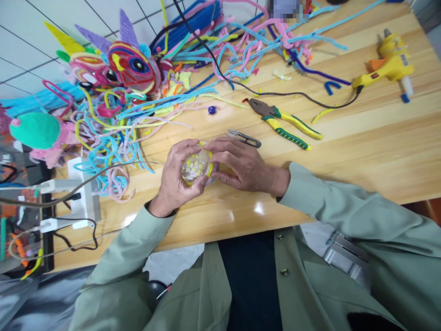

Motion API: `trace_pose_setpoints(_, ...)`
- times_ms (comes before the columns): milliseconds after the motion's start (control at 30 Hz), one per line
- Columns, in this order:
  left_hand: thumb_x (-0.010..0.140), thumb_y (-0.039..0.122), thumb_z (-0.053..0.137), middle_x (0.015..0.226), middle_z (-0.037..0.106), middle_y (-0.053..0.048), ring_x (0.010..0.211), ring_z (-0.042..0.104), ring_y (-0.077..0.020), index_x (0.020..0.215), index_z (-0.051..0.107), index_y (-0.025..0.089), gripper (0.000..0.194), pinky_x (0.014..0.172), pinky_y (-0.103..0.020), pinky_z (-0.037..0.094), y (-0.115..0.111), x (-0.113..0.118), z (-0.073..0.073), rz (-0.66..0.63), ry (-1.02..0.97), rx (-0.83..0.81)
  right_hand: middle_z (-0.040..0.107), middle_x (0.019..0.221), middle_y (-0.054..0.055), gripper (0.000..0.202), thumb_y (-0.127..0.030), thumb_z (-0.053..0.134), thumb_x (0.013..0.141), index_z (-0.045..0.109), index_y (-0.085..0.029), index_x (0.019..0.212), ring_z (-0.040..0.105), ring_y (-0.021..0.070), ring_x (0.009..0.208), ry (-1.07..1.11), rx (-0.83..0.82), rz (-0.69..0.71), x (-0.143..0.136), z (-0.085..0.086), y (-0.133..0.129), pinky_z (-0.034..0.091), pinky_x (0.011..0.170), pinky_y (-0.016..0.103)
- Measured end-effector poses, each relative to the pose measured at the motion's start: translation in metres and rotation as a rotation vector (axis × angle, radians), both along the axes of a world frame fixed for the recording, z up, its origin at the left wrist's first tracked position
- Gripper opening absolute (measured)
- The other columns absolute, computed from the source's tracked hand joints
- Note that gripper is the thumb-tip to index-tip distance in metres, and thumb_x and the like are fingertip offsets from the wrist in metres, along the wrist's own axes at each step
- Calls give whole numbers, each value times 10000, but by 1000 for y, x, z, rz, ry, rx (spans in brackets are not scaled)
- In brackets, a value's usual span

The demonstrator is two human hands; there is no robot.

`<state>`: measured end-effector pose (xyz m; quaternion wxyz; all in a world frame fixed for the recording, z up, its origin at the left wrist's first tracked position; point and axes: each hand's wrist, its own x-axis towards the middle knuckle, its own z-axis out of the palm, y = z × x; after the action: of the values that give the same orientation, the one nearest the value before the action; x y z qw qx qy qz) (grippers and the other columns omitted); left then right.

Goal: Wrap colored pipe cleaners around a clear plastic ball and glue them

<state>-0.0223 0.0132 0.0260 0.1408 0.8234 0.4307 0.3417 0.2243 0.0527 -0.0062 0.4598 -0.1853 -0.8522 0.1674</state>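
Note:
Between my two hands is a small clear dome with yellow and whitish bits showing through it and a yellow rim around it. My left hand wraps around its left side, fingers over the top and thumb below. From the right, my right hand grips the rim, where a strip of pale purple shows under the fingers. A small pair of thread snips lies just beyond my right hand, partly covered by it. Past them rest pliers with green and yellow handles.
A yellow glue gun stands at the right, its black cable crossing the table. Pipe cleaners pile up at the left and back, near colourful fish-like figures. A white power strip sits at left; a dark blue ball lies mid-table.

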Motion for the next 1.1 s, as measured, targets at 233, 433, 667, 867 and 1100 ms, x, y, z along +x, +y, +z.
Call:
trace_pose_setpoints(233, 1003, 557, 682, 1456, 653, -141, 1366, 652, -354, 1461, 543, 294, 545, 1153, -606, 557, -1, 3, 0, -14, -4, 32, 716, 1441, 139, 324, -428, 670, 1091, 600, -252, 1355, 699, 274, 1369, 3, -52, 9, 2, -4, -4, 611, 1104, 521)
trace_pose_setpoints(433, 969, 525, 764, 1475, 654, -139, 1377, 655, -352, 1523, 504, 302, 651, 1168, -594, 562, -2, 4, 4, -31, -3, 11, 730, 1397, 139, 357, -503, 631, 1107, 580, -254, 1357, 706, 270, 1348, -3, -91, 30, 4, 0, -3, 633, 1074, 511)
trace_pose_setpoints(667, 939, 568, 754, 1451, 670, -127, 1379, 651, -367, 1479, 509, 310, 647, 1170, -639, 548, -3, 4, 2, 6, 39, 5, 739, 1363, 96, 209, -437, 592, 1133, 621, -261, 1242, 714, 246, 1306, 11, -183, 36, 3, 2, -2, 619, 1094, 486)
trace_pose_setpoints(867, 946, 594, 729, 1439, 676, -127, 1360, 661, -355, 1452, 539, 306, 612, 1148, -632, 563, -2, 6, 1, 17, 30, 7, 730, 1370, 104, 178, -398, 618, 1119, 620, -264, 1236, 719, 236, 1301, 11, -79, 29, 4, -5, 3, 630, 1072, 453)
trace_pose_setpoints(1100, 919, 662, 738, 1424, 676, -133, 1359, 658, -363, 1409, 579, 291, 634, 1160, -634, 557, -1, 6, 1, 41, 30, -52, 741, 1331, 111, 170, -411, 609, 1123, 611, -257, 1195, 733, 227, 1255, 13, -22, 0, 3, -3, 4, 638, 1037, 431)
